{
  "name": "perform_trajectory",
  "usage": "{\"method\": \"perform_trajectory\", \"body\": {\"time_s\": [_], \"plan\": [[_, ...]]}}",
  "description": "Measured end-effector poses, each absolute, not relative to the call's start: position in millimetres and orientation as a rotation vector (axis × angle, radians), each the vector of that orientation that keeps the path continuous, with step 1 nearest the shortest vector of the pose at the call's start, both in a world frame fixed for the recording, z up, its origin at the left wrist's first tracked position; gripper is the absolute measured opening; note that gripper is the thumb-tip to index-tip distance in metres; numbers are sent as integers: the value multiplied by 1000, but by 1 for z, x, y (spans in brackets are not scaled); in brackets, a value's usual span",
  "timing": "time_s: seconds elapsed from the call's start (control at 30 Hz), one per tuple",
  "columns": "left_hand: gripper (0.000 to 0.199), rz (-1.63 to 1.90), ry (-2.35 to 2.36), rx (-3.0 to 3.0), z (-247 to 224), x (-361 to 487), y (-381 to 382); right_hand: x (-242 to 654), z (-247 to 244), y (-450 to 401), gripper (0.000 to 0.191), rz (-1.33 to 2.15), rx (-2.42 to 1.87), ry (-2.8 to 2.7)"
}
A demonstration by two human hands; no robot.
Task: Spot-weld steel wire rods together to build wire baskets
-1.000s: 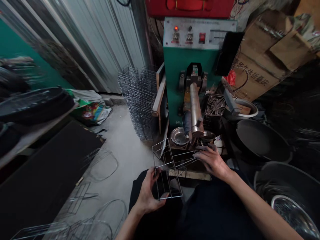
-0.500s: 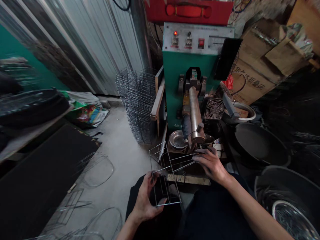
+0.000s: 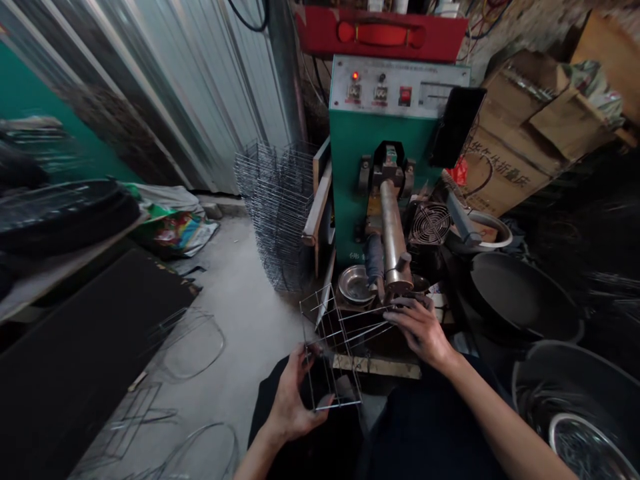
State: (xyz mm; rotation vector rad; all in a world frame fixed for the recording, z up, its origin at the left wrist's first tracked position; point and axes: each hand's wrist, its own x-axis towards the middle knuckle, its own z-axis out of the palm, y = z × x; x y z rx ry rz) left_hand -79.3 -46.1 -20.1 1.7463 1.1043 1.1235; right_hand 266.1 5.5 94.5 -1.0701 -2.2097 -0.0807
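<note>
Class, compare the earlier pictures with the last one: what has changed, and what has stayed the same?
The view tilted up, so the green welding machine sits lower in the picture. Nothing was taken or let go: the left hand still grips the wire frame, the right hand still rests on its wires. The stacked wire frames stayed put.

Left of the green welding machine (image 3: 360, 167), dark round pans (image 3: 60, 207) blurred at the picture's edge. Right of it, a steel basin (image 3: 565, 393) ran off the corner. The labels on its control panel (image 3: 395, 87) were too small to read, as were the small objects at its foot, by the right hand (image 3: 420, 333).
</note>
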Motion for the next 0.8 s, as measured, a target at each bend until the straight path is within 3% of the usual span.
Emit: {"method": "perform_trajectory", "body": {"time_s": [0.2, 0.4, 0.57, 0.8], "plan": [[94, 1121, 1107, 1762, -5, -76, -41, 259, 95, 7, 39, -98, -1088, -2158], [91, 1096, 1098, 1691, 15, -77, -36, 263, 99, 4, 9, -44, -1235, -2019], [81, 1080, 1021, 1620, 27, -76, -25, 273, 99, 10, 16, 29, -1236, -1941], [84, 1081, 1079, 1682, 29, -74, -13, 270, 90, 20, 16, 8, -1271, -1857]]}}
